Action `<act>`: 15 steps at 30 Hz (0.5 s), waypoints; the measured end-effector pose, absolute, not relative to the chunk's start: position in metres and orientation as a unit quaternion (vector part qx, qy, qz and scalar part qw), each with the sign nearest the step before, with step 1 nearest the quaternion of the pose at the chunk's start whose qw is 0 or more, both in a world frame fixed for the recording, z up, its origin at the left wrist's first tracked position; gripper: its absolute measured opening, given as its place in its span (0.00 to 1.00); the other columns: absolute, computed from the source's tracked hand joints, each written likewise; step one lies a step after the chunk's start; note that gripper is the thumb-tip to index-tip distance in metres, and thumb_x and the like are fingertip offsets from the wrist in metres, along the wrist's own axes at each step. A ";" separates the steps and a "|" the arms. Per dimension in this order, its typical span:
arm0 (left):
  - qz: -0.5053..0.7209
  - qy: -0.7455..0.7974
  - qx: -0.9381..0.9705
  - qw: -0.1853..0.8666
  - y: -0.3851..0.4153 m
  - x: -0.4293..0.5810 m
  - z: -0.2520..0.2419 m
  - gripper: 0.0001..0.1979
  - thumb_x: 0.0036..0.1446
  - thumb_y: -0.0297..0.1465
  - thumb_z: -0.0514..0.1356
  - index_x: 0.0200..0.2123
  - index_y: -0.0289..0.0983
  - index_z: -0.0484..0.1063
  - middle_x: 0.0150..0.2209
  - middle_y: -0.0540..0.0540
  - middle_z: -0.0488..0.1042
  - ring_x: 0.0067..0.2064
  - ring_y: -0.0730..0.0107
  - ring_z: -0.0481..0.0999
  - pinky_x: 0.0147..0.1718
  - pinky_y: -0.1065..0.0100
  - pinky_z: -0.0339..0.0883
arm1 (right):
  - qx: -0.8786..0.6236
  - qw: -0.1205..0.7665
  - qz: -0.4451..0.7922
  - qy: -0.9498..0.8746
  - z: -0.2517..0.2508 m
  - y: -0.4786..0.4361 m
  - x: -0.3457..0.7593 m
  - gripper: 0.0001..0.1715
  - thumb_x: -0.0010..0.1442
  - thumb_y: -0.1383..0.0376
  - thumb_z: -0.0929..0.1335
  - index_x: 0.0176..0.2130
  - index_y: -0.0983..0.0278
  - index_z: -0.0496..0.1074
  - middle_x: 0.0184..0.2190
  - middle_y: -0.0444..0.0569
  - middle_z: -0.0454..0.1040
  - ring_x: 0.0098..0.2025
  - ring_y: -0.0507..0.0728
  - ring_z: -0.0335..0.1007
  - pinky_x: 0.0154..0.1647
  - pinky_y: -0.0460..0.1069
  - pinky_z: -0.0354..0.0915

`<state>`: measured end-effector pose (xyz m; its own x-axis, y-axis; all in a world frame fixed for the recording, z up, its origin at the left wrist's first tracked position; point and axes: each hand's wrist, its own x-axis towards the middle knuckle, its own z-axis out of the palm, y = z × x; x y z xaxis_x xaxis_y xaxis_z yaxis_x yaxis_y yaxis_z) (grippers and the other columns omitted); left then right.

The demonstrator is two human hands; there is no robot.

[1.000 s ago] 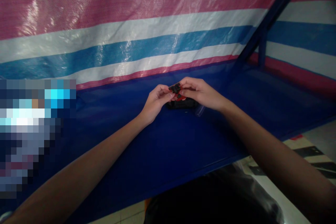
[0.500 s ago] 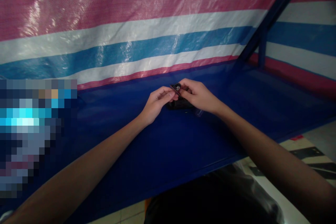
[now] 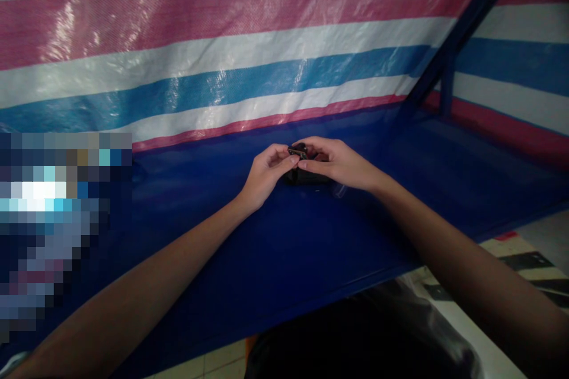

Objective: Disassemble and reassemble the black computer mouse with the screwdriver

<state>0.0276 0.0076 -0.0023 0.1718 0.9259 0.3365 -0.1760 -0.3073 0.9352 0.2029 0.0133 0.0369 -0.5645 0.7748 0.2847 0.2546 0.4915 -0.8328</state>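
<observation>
Between my fingertips is a small dark flat piece (image 3: 297,153), too small and dim to name more exactly. My left hand (image 3: 265,170) pinches it from the left, thumb in front and fingers behind. From the right, my right hand (image 3: 340,161) closes on the same piece, its thumb tip close to the left thumb. Under the hands a black object (image 3: 306,177) lies on the blue table cover (image 3: 284,249); the right hand hides part of it. Beside it to the right is a small clear plastic bit (image 3: 340,191).
A striped plastic sheet (image 3: 231,83) hangs behind the table. A dark blue frame post (image 3: 448,47) slants up at the right. The left side is pixelated. Below the table's front edge are dark clothing (image 3: 347,337) and a striped board (image 3: 524,260).
The small dark piece has been turned flatter between my fingers. My right thumb has straightened and moved toward the left thumb. The view has shifted slightly.
</observation>
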 end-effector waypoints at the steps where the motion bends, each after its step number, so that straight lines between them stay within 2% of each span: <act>1: 0.555 0.325 0.588 0.491 0.007 0.027 -0.002 0.08 0.48 0.34 0.65 0.30 0.36 0.72 0.27 0.52 0.73 0.31 0.76 0.71 0.34 0.71 0.63 | -0.329 0.341 0.374 -0.797 0.036 0.014 0.203 0.19 0.56 0.61 0.68 0.46 0.65 0.68 0.36 0.48 0.73 0.37 0.55 0.69 0.37 0.51 0.65; 5: 0.547 0.338 0.604 0.470 0.008 0.025 -0.004 0.08 0.50 0.36 0.64 0.29 0.37 0.74 0.27 0.51 0.73 0.31 0.75 0.70 0.33 0.71 0.63 | -0.348 0.369 0.356 -0.785 0.033 0.017 0.203 0.21 0.56 0.63 0.67 0.49 0.64 0.64 0.34 0.46 0.72 0.35 0.54 0.69 0.35 0.50 0.65; 10: 0.548 0.335 0.608 0.466 0.009 0.024 -0.005 0.07 0.52 0.36 0.63 0.30 0.38 0.75 0.29 0.51 0.73 0.32 0.74 0.69 0.34 0.71 0.63 | -0.376 0.420 0.345 -0.750 0.029 0.018 0.203 0.20 0.51 0.62 0.70 0.40 0.62 0.59 0.30 0.43 0.69 0.28 0.51 0.68 0.26 0.47 0.62; 15: 0.548 0.340 0.597 0.477 0.008 0.026 -0.003 0.08 0.48 0.34 0.65 0.29 0.37 0.71 0.27 0.52 0.71 0.29 0.76 0.69 0.30 0.72 0.61 | -0.383 0.375 0.308 -0.786 0.031 0.016 0.203 0.10 0.53 0.62 0.68 0.33 0.63 0.63 0.28 0.44 0.69 0.30 0.52 0.68 0.29 0.48 0.63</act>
